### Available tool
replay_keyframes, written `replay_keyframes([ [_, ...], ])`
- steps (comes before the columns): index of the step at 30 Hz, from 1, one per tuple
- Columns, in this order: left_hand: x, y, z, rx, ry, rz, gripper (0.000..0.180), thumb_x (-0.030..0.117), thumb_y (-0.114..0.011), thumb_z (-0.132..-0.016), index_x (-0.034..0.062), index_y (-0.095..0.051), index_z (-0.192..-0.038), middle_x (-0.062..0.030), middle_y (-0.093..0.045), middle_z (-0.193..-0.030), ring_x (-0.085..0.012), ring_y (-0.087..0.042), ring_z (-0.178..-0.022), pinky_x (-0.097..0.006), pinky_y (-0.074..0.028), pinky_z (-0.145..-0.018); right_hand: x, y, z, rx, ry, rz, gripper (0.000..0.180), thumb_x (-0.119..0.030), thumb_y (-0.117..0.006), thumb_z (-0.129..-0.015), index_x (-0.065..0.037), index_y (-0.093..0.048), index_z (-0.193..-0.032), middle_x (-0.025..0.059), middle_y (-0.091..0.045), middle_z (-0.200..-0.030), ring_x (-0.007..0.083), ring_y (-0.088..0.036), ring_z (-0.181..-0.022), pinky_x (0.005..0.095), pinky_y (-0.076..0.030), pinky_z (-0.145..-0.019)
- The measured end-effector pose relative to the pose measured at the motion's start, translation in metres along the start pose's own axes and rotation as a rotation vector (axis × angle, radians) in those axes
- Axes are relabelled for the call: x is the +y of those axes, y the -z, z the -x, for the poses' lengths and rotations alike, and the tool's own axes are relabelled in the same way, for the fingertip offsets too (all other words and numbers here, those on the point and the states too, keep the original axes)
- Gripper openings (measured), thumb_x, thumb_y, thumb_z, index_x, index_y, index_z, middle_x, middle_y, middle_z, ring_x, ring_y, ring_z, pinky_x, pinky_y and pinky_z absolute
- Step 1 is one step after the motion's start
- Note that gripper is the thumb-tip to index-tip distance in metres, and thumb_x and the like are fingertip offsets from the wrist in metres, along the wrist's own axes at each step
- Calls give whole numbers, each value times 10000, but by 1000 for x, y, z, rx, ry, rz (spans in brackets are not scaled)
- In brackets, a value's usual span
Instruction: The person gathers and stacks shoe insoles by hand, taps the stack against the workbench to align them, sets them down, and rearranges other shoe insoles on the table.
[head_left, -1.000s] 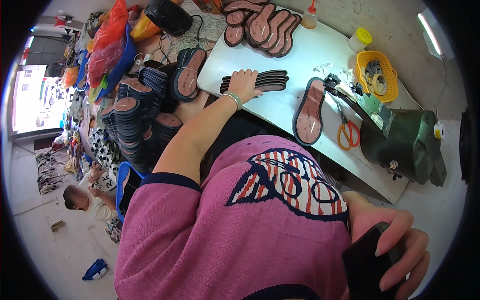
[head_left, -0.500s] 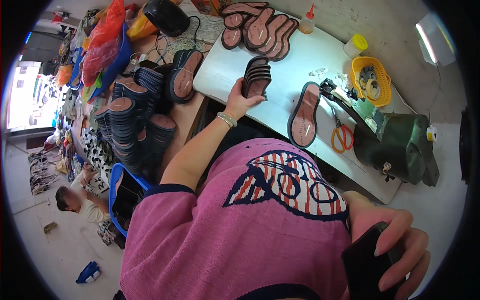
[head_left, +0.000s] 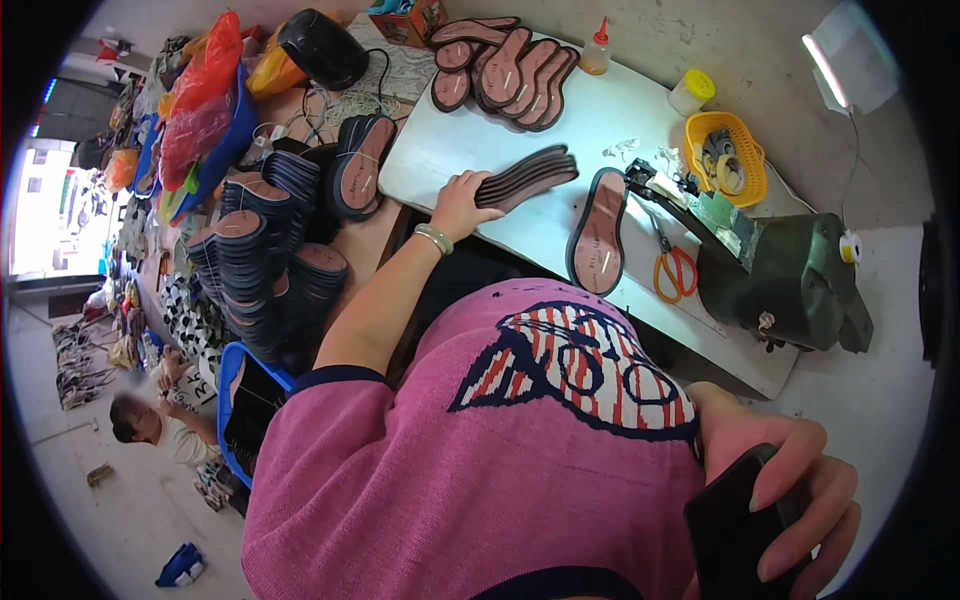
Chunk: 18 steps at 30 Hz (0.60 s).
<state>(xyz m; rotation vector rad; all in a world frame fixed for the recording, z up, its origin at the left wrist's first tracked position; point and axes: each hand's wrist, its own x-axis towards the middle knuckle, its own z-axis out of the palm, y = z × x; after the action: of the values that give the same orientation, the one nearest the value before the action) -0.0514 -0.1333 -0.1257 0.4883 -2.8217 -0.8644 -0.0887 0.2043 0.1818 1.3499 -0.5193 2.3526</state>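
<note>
My left hand [head_left: 458, 207] grips one end of a small stack of shoe insoles [head_left: 530, 180], pinkish-brown with dark edges. The stack is turned on its side above the white table [head_left: 430, 140], its far end pointing right. A single insole [head_left: 600, 235] lies face up to its right, beside a sewing machine [head_left: 775, 280]. Down at the lower right, my right hand [head_left: 805, 500] is wrapped round a flat black object [head_left: 735, 530], whose kind I cannot make out; part of it is cut off by the lower edge.
Orange-and-red-handled scissors [head_left: 675, 272] lie near the machine. Fanned insoles [head_left: 515, 80], a red-tipped bottle [head_left: 596, 50], a yellow-lidded jar [head_left: 692, 92] and a yellow basket [head_left: 755, 170] line the far side. Piled insoles [head_left: 240, 240] stand left. A person [head_left: 165, 415] sits beyond a blue crate [head_left: 232, 460].
The insole stack in my left hand has swung from upright to nearly level, its free end now toward the right. My right hand holds its pose. The view has shifted slightly.
</note>
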Motion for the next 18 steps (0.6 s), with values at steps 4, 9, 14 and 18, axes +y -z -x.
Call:
replay_keyframes([
  [4,-12,-4,4,-42,3,-135,801,323,-920,-692,94,-563,-1370,-130,-568,-1255,-373,-543,-1164,-462,-471,-1013,-2,-1,0,-14,-9,31,482,-77,-841,-793,-235,-623,-1192,-164,-585,-1211,84,-549,-1016,393,-415,-770],
  [9,-28,-7,13,-11,-22,-49,891,257,-931,-683,87,-481,-1434,-154,-522,-1324,-389,-519,-1227,-455,-448,-1083,2,-1,-3,-61,49,38,431,-124,-826,-828,-261,-629,-1186,-135,-595,-1167,134,-541,-1011,377,-418,-779],
  [14,-50,-13,22,2,6,73,943,214,-950,-672,80,-441,-1454,-164,-501,-1386,-369,-508,-1288,-424,-440,-1121,3,-1,-1,-72,60,24,458,-114,-834,-818,-256,-623,-1199,-132,-593,-1184,137,-542,-1024,386,-418,-783],
  [18,-58,-7,20,-53,129,254,886,218,-943,-692,42,-472,-1422,-171,-565,-1336,-340,-569,-1249,-401,-463,-1099,5,0,-1,-76,66,0,480,-106,-841,-810,-253,-619,-1209,-130,-590,-1197,140,-543,-1034,393,-417,-786],
])
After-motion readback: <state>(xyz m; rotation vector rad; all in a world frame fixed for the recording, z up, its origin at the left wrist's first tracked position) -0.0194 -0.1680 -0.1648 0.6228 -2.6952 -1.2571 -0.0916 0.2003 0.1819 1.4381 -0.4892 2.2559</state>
